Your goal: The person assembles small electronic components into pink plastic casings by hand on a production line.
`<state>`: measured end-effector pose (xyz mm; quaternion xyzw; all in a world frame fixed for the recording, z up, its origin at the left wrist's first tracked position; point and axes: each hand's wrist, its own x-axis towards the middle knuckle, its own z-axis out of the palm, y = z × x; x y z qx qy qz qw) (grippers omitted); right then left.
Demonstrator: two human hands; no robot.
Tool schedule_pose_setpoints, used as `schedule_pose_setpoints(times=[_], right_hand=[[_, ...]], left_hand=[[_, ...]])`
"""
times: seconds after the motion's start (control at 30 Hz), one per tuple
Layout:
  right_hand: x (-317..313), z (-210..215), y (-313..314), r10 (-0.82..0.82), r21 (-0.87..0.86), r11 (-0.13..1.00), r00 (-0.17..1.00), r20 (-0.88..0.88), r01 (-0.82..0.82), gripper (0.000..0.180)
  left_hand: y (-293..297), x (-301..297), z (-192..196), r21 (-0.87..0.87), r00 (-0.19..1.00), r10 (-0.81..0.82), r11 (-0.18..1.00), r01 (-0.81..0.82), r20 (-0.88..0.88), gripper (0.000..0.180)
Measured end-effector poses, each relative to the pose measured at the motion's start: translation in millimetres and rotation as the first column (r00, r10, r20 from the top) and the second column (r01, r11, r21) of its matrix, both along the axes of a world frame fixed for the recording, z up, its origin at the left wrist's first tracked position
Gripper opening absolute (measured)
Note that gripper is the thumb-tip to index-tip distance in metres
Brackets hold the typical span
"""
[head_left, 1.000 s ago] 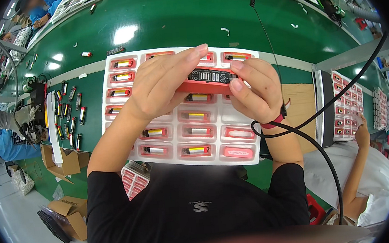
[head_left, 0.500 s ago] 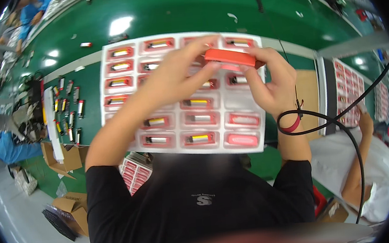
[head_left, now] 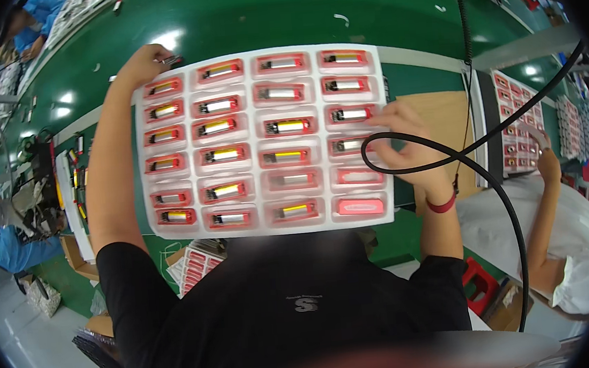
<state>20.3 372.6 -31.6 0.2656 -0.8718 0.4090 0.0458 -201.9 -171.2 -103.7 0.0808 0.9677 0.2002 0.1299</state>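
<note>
Your left hand point(head_left: 144, 64) reaches past the far left corner of the white blister tray point(head_left: 260, 230), its fingertips at a slim dark part point(head_left: 173, 61) on the green worktop point(head_left: 245, 20). That part's long axis runs mostly left to right, its visible end poking out to the right of your fingers; whether they are clamped on it, you cannot tell from here. Your right hand point(head_left: 410, 142) is over the tray's right edge, slightly blurred, thumb and fingers apart. They point left toward the red casing point(head_left: 348, 145) in the right-hand column, fourth row from the far side; contact cannot be told. That casing lies lengthwise left to right in its pocket, dark end left, silvery cell to the right. Nearest you in that column, a red shell point(head_left: 359, 206) lies along the same axis. A looped black cable point(head_left: 521, 248) crosses in front of your right hand.
</note>
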Motion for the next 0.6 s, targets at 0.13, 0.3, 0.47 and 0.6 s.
schedule_pose_setpoints(times=[0.13,0.3,0.47,0.6], right_hand=[[-22,9,-3,-0.191,-0.168,0.967,0.981,0.011,0.190,0.027],[-67,32,-61,-0.024,-0.224,0.974,0.975,-0.221,-0.027,0.041],[-96,41,-54,0.292,-0.580,0.815,0.861,0.416,0.004,0.021],[-110,47,-34,0.221,-0.628,0.776,0.906,0.361,0.061,0.016]], left_hand=[[96,34,54,0.098,0.852,-0.125,0.975,0.202,-0.507,0.029],[205,113,109,0.785,0.963,-0.260,0.611,0.108,0.070,0.034],[248,141,118,0.901,0.914,-0.261,0.388,-0.195,0.310,0.037],[263,183,97,0.838,0.997,-0.041,0.544,-0.038,0.072,0.028]])
